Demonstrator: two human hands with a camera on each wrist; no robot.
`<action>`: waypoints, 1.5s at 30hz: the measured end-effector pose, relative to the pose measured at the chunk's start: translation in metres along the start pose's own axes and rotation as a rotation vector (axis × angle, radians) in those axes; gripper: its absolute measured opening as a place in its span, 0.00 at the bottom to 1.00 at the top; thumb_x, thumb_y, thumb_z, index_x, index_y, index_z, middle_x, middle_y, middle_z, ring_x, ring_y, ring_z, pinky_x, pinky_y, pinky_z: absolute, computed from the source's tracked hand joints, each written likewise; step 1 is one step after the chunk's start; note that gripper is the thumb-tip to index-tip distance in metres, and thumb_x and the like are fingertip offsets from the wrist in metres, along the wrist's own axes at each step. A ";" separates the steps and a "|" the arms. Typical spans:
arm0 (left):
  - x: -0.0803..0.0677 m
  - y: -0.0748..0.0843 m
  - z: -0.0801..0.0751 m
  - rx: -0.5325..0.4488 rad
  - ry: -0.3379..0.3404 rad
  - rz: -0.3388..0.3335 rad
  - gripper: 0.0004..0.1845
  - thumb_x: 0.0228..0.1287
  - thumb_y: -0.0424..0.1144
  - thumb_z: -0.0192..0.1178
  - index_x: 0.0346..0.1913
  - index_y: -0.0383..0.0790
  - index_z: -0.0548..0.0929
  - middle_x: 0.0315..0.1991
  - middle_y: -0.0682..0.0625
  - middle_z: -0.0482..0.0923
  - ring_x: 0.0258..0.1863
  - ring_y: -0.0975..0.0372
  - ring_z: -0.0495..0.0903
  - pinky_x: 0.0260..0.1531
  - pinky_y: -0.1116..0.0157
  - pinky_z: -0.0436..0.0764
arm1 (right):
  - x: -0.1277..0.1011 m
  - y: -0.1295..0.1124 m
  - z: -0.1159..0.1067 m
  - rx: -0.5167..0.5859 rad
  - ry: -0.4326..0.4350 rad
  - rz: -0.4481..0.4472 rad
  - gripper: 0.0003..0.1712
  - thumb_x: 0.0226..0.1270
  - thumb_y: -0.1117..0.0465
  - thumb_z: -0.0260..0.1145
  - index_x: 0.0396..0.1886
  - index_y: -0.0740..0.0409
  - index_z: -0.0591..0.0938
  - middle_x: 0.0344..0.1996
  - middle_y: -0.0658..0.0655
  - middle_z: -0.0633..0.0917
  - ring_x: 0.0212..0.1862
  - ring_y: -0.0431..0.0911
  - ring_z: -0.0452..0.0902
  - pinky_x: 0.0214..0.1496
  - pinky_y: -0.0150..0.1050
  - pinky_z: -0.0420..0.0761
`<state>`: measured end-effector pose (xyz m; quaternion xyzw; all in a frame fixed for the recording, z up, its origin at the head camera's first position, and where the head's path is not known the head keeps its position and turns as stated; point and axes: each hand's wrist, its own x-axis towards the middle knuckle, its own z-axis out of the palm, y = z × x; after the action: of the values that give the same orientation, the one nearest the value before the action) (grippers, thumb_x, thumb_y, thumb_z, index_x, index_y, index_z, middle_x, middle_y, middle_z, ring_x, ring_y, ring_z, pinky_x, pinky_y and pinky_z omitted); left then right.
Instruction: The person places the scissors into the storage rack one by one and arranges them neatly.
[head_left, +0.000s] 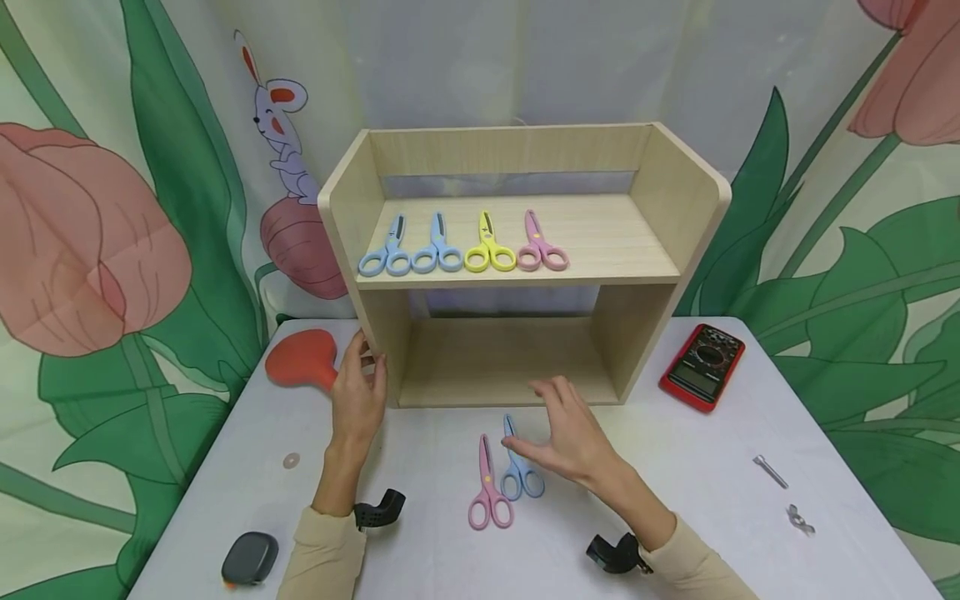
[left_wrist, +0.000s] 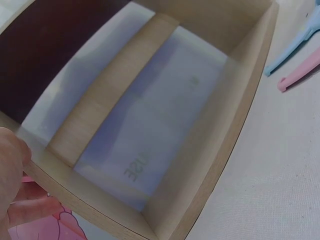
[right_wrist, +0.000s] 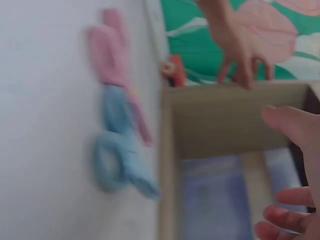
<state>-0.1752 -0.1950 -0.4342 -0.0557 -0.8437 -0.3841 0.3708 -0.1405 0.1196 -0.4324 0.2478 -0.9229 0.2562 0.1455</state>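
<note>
A pale wooden two-tier shelf (head_left: pixel 517 137) stands at the back of the table. My left hand (head_left: pixel 358 400) touches its left side panel (left_wrist: pixel 112 217), fingers fairly straight. My right hand (head_left: pixel 576 437) is spread in the air before the lower compartment, holding nothing. Below and left of it, light blue scissors (head_left: pixel 513 467) and pink scissors (head_left: pixel 488 492) lie side by side on the table. Along the upper board is a row: blue scissors (head_left: pixel 388 254), another blue pair (head_left: pixel 437 250), yellow scissors (head_left: pixel 489 248) and pink scissors (head_left: pixel 537 246), tips pointing back.
A red paddle-shaped thing (head_left: pixel 303 358) lies beside my left hand, its handle partly hidden. A dark tape measure (head_left: pixel 250 558) and small round disc (head_left: pixel 291 460) lie at left. To the right are a red-cased multimeter (head_left: pixel 703 367), a bolt (head_left: pixel 770 471) and a small metal piece (head_left: pixel 800 520).
</note>
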 end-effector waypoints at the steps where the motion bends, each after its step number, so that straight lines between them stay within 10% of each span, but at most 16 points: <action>1: 0.000 0.000 0.000 0.002 0.000 0.001 0.31 0.66 0.27 0.63 0.70 0.35 0.67 0.56 0.35 0.79 0.45 0.46 0.86 0.38 0.51 0.90 | -0.004 0.001 0.005 -0.008 -0.031 0.005 0.50 0.49 0.35 0.77 0.64 0.60 0.74 0.52 0.58 0.78 0.54 0.50 0.75 0.56 0.49 0.82; 14: 0.000 -0.002 0.001 -0.002 0.007 0.019 0.30 0.67 0.28 0.63 0.70 0.35 0.67 0.56 0.35 0.79 0.45 0.45 0.86 0.38 0.52 0.90 | -0.033 0.006 0.045 -0.111 -0.295 0.074 0.59 0.35 0.26 0.78 0.60 0.65 0.79 0.44 0.57 0.79 0.43 0.45 0.73 0.48 0.44 0.81; 31: -0.001 0.000 0.001 -0.004 0.005 0.006 0.31 0.66 0.27 0.64 0.70 0.36 0.67 0.56 0.36 0.79 0.45 0.46 0.86 0.38 0.52 0.90 | -0.038 0.026 0.036 -0.031 -0.314 0.100 0.35 0.51 0.39 0.78 0.51 0.58 0.85 0.37 0.47 0.78 0.34 0.37 0.69 0.39 0.35 0.79; 45: -0.002 -0.001 0.001 0.000 0.009 0.013 0.32 0.65 0.27 0.64 0.70 0.36 0.67 0.56 0.35 0.79 0.45 0.45 0.87 0.39 0.52 0.89 | -0.038 0.019 0.038 -0.133 -0.233 0.011 0.33 0.44 0.39 0.78 0.43 0.59 0.86 0.35 0.47 0.77 0.31 0.36 0.69 0.31 0.32 0.79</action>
<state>-0.1754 -0.1947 -0.4365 -0.0594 -0.8417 -0.3818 0.3771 -0.1241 0.1271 -0.4864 0.2607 -0.9498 0.1649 0.0522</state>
